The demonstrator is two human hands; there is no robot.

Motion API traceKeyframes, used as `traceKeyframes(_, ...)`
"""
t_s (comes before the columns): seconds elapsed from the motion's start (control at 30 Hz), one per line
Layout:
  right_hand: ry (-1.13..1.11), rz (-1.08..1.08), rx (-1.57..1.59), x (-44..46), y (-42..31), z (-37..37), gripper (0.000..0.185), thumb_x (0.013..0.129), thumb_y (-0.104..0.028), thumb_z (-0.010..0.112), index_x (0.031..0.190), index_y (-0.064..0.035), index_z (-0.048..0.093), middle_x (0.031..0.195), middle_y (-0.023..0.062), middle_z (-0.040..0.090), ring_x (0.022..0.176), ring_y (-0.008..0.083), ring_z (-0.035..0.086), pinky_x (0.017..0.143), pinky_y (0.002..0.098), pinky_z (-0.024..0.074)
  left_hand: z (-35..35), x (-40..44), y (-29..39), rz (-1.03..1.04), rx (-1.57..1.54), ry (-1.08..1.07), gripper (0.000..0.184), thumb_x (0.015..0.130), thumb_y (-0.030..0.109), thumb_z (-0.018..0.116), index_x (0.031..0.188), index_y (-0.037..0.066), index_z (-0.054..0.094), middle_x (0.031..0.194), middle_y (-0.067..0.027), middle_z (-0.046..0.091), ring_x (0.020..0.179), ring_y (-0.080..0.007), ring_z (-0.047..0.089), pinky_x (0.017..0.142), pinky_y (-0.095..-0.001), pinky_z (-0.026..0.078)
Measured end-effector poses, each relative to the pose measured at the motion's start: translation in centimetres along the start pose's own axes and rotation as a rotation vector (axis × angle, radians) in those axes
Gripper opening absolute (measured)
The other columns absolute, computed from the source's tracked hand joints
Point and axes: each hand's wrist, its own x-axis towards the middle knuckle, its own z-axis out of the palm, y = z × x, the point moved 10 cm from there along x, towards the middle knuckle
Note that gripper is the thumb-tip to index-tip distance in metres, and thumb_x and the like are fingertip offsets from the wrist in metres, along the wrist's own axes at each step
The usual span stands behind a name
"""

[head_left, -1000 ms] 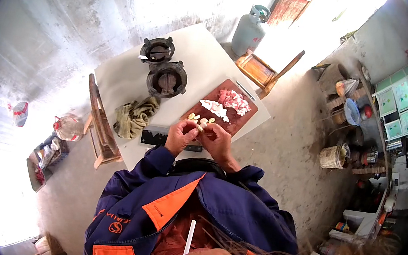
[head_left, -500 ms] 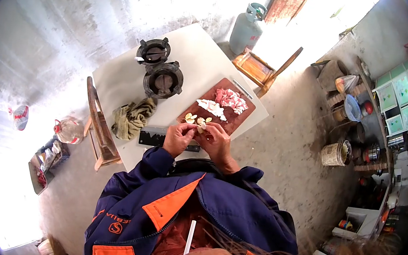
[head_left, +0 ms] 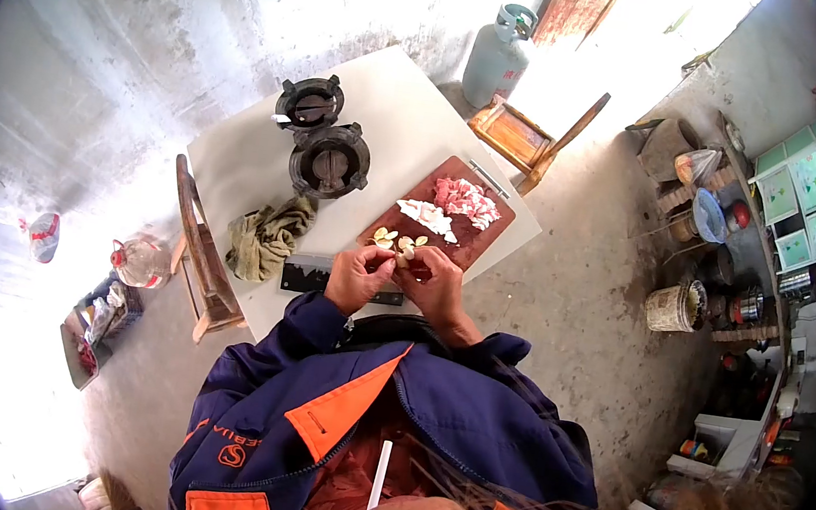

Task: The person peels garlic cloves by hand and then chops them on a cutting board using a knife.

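Note:
My left hand is closed at the near edge of a reddish-brown cutting board, its fingertips pinched together; what they hold is too small to make out. Beside it, my right hand has its fingers closed on a small pale piece. Several pale yellowish pieces lie on the board just beyond my fingers. Farther up the board are a heap of white slices and a heap of red and white meat. A dark flat object lies on the table beside my left hand.
On the white table stand two black burner rings and a crumpled green cloth. Wooden chairs stand left and beyond the board, near a gas cylinder. Shelves with pots line the right side.
Both hands stay near the board's close edge. Their fingers have shifted slightly around the small pale piece, while the food heaps rest as before. The camera view has moved a little.

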Motion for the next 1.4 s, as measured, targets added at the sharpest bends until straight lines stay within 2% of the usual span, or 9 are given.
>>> traceKeyframes(0.37, -0.13, 0.285, 0.152, -0.5, 3.3, 2.2, 0.019, 0.07, 0.0, 0.071, 0.082, 0.001, 0.057, 0.078, 0.0051, 0.061, 0.072, 0.0103, 0.061, 0.063, 0.0239, 0.05, -0.3, 0.1, -0.8, -0.005, -0.011, -0.141, 0.014, 0.087, 0.009, 0.055, 0.091, -0.003, 0.063, 0.074, -0.0006, 0.063, 0.068, -0.0051, 0.054, 0.062, -0.0208, 0.045)
traceKeyframes(0.5, -0.107, 0.224, 0.115, -0.2, 2.3, 2.0, 0.019, 0.069, 0.0, 0.071, 0.08, 0.0006, 0.056, 0.077, 0.0057, 0.06, 0.071, 0.0112, 0.061, 0.062, 0.0238, 0.0497, -0.4, 0.0, -0.6, -0.008, -0.041, -0.134, 0.014, 0.086, 0.009, 0.056, 0.09, -0.003, 0.063, 0.072, 0.0001, 0.062, 0.066, -0.0044, 0.053, 0.06, -0.0207, 0.045)
traceKeyframes(0.67, -0.106, 0.08, -0.085, -0.2, 0.3, 2.5, 0.015, 0.07, -0.001, 0.07, 0.074, 0.0017, 0.056, 0.072, 0.0052, 0.056, 0.065, 0.0095, 0.057, 0.06, 0.0235, 0.0488, -1.3, -0.1, 0.5, 0.074, 0.288, -0.046, 0.011, 0.08, 0.01, 0.059, 0.084, 0.0, 0.063, 0.067, -0.0013, 0.061, 0.06, -0.0033, 0.051, 0.056, -0.0199, 0.043)
traceKeyframes(0.9, -0.066, 0.13, 0.024, -0.1, -0.5, 2.0, 0.015, 0.071, 0.0, 0.07, 0.074, 0.0011, 0.055, 0.074, 0.0065, 0.056, 0.065, 0.0126, 0.059, 0.06, 0.0247, 0.05, -1.5, -0.6, 0.3, 0.026, 0.175, -0.043, 0.011, 0.08, 0.009, 0.059, 0.085, 0.001, 0.062, 0.068, -0.0012, 0.061, 0.062, -0.0044, 0.053, 0.057, -0.0205, 0.044)
traceKeyframes(0.97, -0.076, 0.108, -0.011, -0.4, -0.3, 1.9, 0.015, 0.071, 0.0, 0.07, 0.074, 0.0013, 0.055, 0.074, 0.0063, 0.057, 0.066, 0.0118, 0.059, 0.06, 0.0244, 0.05, -1.4, -0.8, 0.5, 0.087, 0.06, -0.026, 0.012, 0.078, 0.013, 0.06, 0.083, 0.002, 0.063, 0.068, -0.0091, 0.064, 0.061, -0.0146, 0.062, 0.058, -0.0274, 0.048)
traceKeyframes(1.2, -0.147, 0.055, -0.032, -1.2, -0.6, 2.3, 0.016, 0.072, -0.002, 0.07, 0.079, 0.0002, 0.056, 0.074, 0.0049, 0.058, 0.066, 0.0098, 0.058, 0.061, 0.0225, 0.0489, -1.1, -1.3, 0.0, 0.034, 0.182, -0.11, 0.011, 0.077, 0.011, 0.059, 0.082, 0.002, 0.063, 0.068, -0.01, 0.063, 0.06, -0.0127, 0.06, 0.058, -0.0275, 0.048)
traceKeyframes(1.3, -0.144, 0.22, 0.241, -1.7, 1.2, 2.3, 0.014, 0.075, -0.003, 0.069, 0.08, -0.0006, 0.056, 0.074, 0.0018, 0.059, 0.067, 0.0067, 0.056, 0.061, 0.0214, 0.0478, -0.9, -1.5, 0.1, 0.047, 0.148, -0.095, 0.011, 0.08, 0.01, 0.057, 0.082, 0.0, 0.061, 0.068, -0.008, 0.063, 0.06, -0.0107, 0.059, 0.058, -0.0254, 0.048)
traceKeyframes(1.37, -0.18, 0.272, 0.384, -1.7, 1.6, 2.2, 0.012, 0.077, -0.003, 0.067, 0.08, -0.0012, 0.056, 0.074, 0.0, 0.059, 0.068, 0.0043, 0.054, 0.061, 0.0198, 0.0464, -0.4, -1.7, -1.5, -0.154, -0.271, -0.088, 0.012, 0.084, 0.01, 0.054, 0.083, -0.001, 0.057, 0.07, -0.0055, 0.061, 0.062, -0.0092, 0.057, 0.06, -0.023, 0.048)
traceKeyframes(1.4, -0.17, 0.352, 0.566, -2.0, 2.1, 2.4, 0.01, 0.079, -0.005, 0.066, 0.082, -0.0019, 0.057, 0.074, 0.0006, 0.059, 0.067, 0.0052, 0.054, 0.06, 0.0184, 0.0452, -0.3, -1.7, -1.5, -0.152, -0.27, -0.09, 0.012, 0.084, 0.01, 0.054, 0.083, -0.001, 0.057, 0.07, -0.0055, 0.061, 0.062, -0.0092, 0.057, 0.06, -0.023, 0.048)
